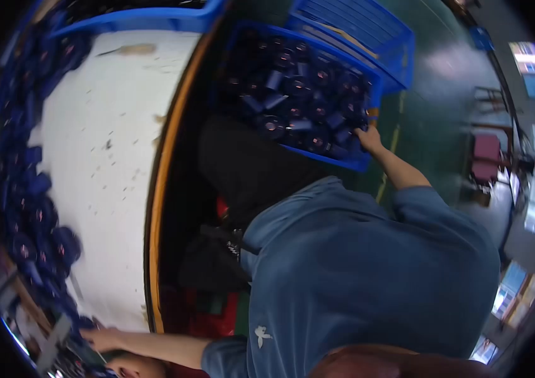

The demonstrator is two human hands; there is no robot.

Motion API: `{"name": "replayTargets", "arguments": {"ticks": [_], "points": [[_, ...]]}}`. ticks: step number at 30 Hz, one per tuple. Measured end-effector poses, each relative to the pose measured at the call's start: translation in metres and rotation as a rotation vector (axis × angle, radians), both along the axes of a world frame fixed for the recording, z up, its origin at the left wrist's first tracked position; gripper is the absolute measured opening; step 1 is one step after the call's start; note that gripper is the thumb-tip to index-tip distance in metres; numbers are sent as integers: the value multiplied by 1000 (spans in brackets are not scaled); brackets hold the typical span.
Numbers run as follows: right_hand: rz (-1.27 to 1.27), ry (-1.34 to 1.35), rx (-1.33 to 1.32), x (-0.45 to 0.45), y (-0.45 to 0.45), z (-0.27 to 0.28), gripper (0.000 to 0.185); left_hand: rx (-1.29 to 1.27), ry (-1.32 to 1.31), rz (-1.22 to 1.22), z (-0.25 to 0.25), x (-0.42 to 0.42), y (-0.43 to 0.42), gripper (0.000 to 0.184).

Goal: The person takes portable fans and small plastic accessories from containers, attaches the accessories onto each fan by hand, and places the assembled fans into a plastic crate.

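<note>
My right hand (369, 138) is at the near right corner of a blue crate (377, 101), its fingers curled over the rim. Dark blue round parts (299, 85) with copper-coloured centres fill this crate, mixed with lighter blue pieces. Far to the lower left, my left hand (102, 339) reaches over the white tabletop (116, 138), its fingers stretched out beside more dark blue parts (40, 252) heaped along the table's far side. It is slightly blurred, and nothing shows in it.
A second blue crate (355, 31) stands behind the full one. Another blue bin (135, 22) and a wooden-handled tool (135, 49) are on the table, which has an orange edge (165, 164). Part of another person (133, 365) shows at the lower left. A red chair (487, 154) stands right.
</note>
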State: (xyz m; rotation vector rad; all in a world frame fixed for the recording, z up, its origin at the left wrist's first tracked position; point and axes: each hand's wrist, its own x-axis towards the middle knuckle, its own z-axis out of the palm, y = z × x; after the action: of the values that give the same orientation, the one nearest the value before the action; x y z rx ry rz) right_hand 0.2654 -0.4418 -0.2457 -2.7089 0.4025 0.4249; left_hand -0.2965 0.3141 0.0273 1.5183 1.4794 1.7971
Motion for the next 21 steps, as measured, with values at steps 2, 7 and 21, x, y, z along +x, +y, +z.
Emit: {"name": "replayTargets", "arguments": {"ticks": [2,7,21], "points": [[-66,18,4,-9,-27,-15,62,66,357,257,43,71,-83,21],[-410,158,225,-28,-60,-58,42,67,72,-221,48,92,-169,36],[-42,455,-251,11,-61,-34,26,-92,-409,-735,58,149,-183,27]]}}
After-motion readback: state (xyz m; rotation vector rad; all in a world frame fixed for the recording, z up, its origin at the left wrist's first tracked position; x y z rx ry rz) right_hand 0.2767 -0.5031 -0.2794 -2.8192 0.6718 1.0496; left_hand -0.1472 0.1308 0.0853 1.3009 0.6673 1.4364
